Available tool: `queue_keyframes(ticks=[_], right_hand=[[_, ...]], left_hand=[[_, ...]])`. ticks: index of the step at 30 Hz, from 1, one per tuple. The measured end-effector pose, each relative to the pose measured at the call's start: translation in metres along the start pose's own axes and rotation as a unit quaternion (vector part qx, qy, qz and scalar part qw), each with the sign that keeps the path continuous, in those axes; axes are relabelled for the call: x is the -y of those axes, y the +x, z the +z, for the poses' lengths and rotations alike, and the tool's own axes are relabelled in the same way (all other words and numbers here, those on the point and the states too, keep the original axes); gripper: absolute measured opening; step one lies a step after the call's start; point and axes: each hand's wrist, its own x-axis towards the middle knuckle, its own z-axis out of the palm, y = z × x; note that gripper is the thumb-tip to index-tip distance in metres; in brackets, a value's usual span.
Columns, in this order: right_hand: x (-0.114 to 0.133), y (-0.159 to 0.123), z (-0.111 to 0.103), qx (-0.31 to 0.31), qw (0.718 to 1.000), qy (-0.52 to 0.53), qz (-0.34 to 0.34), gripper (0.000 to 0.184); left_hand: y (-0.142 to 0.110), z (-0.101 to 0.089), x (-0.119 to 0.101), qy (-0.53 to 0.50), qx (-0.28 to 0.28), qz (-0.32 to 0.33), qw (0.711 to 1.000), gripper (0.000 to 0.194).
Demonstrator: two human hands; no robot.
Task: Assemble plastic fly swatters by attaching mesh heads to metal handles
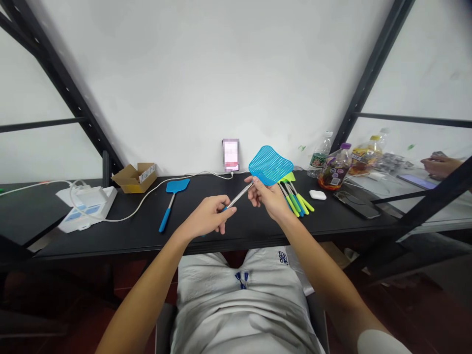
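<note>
A blue fly swatter point(270, 165) with a silver telescopic rod is held above the black table point(110, 236). My left hand point(210, 216) grips its blue handle end. My right hand point(267, 194) pinches the rod just below the mesh head. A second blue swatter point(173, 196) lies flat on the table to the left. Several swatters with green and blue handles point(297, 199) lie in a pile behind my right hand.
A phone point(230, 155) leans on the wall with a white cable running left to a white box point(86, 206). A small cardboard box point(134, 177), bottles point(334, 169), a white earbud case point(317, 194) and a dark phone point(357, 204) sit around. Another person's hand point(440, 164) rests far right.
</note>
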Motion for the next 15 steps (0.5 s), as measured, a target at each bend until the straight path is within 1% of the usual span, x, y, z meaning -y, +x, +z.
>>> queue_keyframes(ticks=[3, 8, 12, 15], right_hand=[[-0.002, 0.0, 0.002, 0.008, 0.999, 0.011, 0.029, 0.046], [-0.007, 0.0, 0.006, 0.02, 0.999, 0.017, 0.047, 0.045], [-0.01, -0.002, 0.011, 0.036, 0.997, 0.03, 0.068, 0.043], [-0.009, -0.002, 0.012, 0.051, 0.995, 0.007, 0.087, 0.043]], left_hand=[[0.0, -0.002, -0.001, -0.02, 0.002, 0.006, 1.0, 0.032], [0.0, -0.003, -0.002, -0.001, -0.028, -0.008, 1.0, 0.034], [0.0, 0.0, -0.002, 0.018, -0.023, -0.028, 0.999, 0.035], [0.001, 0.0, -0.002, 0.006, -0.027, -0.018, 0.999, 0.036]])
